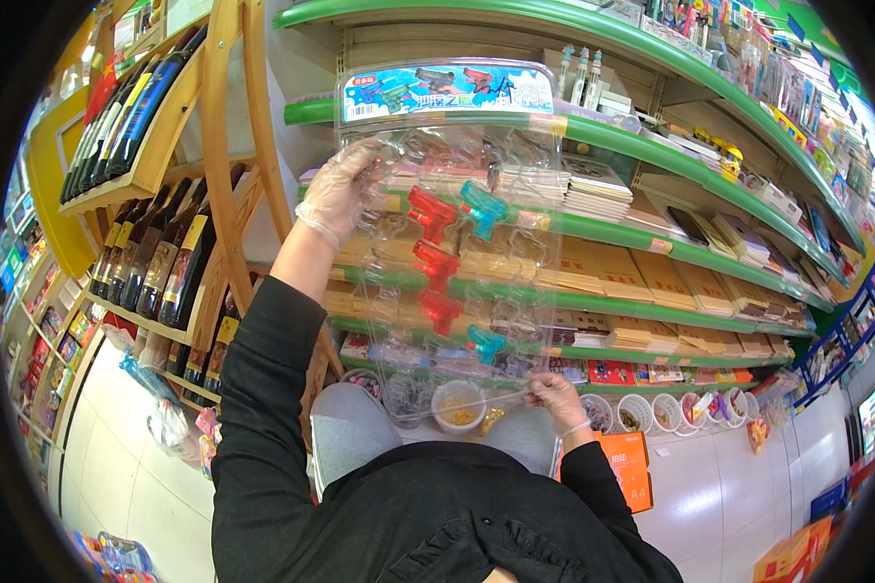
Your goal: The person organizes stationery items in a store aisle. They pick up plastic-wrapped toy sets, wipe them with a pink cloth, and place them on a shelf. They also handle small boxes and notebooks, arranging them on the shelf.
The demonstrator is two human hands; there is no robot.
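Both hands wear thin clear gloves. A large clear plastic blister tray [499, 280] with a printed header card [448, 93] is held upright in front of the shelves. My left hand [346, 182] grips its upper left side, just below the card. My right hand [556, 401] pinches its lower right corner. In the moulded pockets sit red toy water guns [433, 215] in the middle column and blue toy water guns [484, 210] to their right; many other pockets hold no toy. The shelves show through the tray.
Green-edged shelves [612, 229] with notebooks and stationery curve across behind the tray. A wooden rack of wine bottles [179, 270] stands at left. White baskets [634, 413] and a white tub [458, 408] line the floor below the shelves. An orange carton [627, 470] stands beside my right forearm.
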